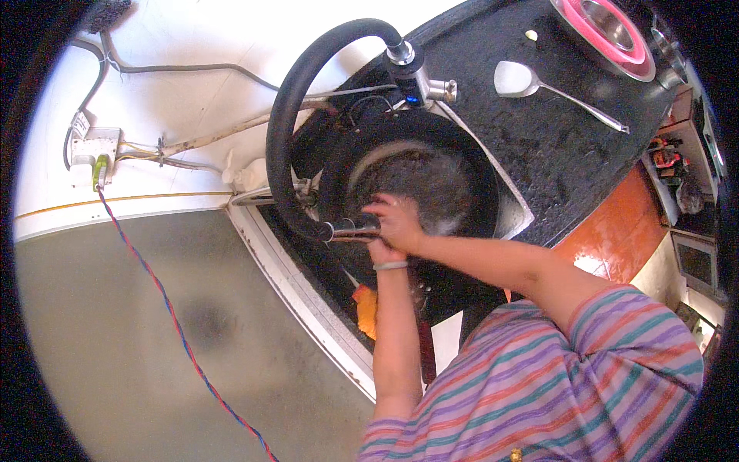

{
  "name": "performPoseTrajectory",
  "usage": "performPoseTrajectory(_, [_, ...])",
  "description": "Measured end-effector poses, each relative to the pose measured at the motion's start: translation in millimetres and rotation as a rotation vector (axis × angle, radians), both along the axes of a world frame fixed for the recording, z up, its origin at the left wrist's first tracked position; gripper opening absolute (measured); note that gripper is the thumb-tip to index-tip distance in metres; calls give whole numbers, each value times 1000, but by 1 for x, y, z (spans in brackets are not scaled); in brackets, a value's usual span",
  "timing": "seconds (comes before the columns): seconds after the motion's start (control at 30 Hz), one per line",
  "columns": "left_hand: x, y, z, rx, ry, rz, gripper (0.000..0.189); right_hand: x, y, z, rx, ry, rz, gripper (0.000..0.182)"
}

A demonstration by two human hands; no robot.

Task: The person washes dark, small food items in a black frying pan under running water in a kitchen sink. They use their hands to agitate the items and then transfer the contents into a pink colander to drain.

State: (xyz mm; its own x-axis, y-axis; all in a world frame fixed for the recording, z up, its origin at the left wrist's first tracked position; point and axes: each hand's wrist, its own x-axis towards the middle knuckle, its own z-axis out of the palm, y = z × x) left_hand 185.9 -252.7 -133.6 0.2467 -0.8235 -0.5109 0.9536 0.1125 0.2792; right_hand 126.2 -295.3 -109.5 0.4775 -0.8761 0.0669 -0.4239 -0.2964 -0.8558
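Note:
A black flexible spout point(277, 127) curves from a metal tap body with a small blue display point(413, 86) to a shiny nozzle end point(349, 232). My right hand point(398, 219) is at that end with some fingers spread; blur hides whether it holds anything. Against it, lower down, is my left hand point(385, 249), mostly covered by the right, above a white bangle point(391, 265). Both are over a round black basin or pan point(482, 173) with a wet, shiny inside. An orange-yellow cloth or scrubber point(365, 312) lies beside my left forearm.
A metal turner point(517, 79), a small pale piece point(531, 35) and a pink-rimmed bowl point(632, 55) are on the black stone counter point(554, 144). A twisted red-blue cable point(167, 300) runs from a wall socket point(104, 153) across the frosted pane point(260, 346) at left.

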Motion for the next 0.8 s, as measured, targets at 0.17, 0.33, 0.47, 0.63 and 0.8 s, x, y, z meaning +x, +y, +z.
performPoseTrajectory(0.17, [-5, 1, 15, -102, 39, 0, 38, 0, 11, -17, 161, -239, 49, 38])
performPoseTrajectory(0.33, [-7, 4, 31, -156, 77, -12, 36, -2, 27, 14, 17, -5, 49, 43])
performPoseTrajectory(0.47, [-22, 3, 59, -27, 31, -16, 34, 3, -21, 8, -85, 44, 102, 52])
performPoseTrajectory(0.63, [-33, 20, 68, 324, -344, 48, 40, -17, -88, -10, -487, 120, 361, 60])
performPoseTrajectory(0.8, [-19, 22, 38, 270, -352, 134, 40, -27, -92, -27, -375, 190, 350, 57])
